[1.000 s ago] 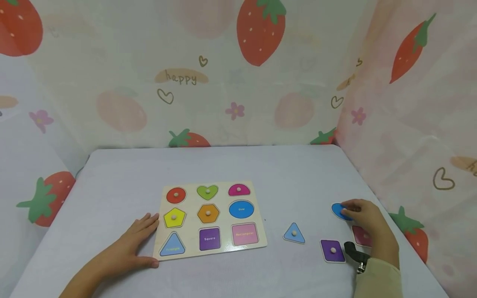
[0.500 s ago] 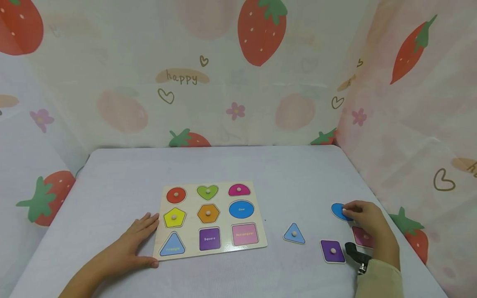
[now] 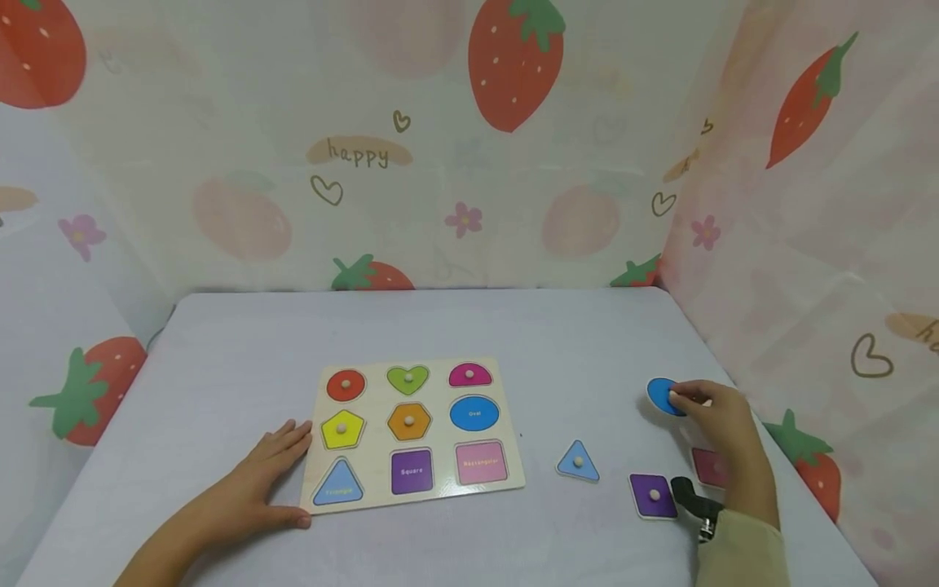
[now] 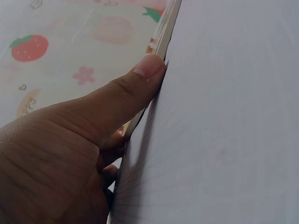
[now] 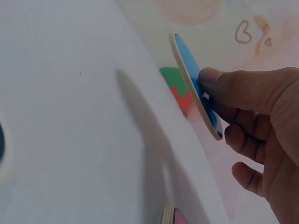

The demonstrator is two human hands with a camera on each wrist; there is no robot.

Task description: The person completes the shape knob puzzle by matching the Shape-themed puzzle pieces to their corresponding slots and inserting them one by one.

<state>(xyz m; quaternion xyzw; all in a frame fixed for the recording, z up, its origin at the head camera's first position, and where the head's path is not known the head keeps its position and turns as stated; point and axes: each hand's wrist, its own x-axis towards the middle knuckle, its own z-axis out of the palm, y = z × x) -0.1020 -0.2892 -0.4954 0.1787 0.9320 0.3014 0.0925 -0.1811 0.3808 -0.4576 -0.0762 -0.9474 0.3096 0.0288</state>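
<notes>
Right hand (image 3: 715, 416) pinching blue oval piece (image 3: 660, 395) above table; left hand (image 3: 257, 481) flat, fingers straight, against puzzle board (image 3: 440, 489).

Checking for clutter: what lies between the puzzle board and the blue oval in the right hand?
Head view: bare table between the puzzle board and blue oval; a light-blue triangle lies just nearer.

Strawberry curtain (image 3: 513, 147) behind; lilac table (image 3: 455, 326) beneath

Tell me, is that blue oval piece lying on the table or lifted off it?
Lifted: the right hand pinches the blue oval piece clear of the table, casting a shadow.
</notes>
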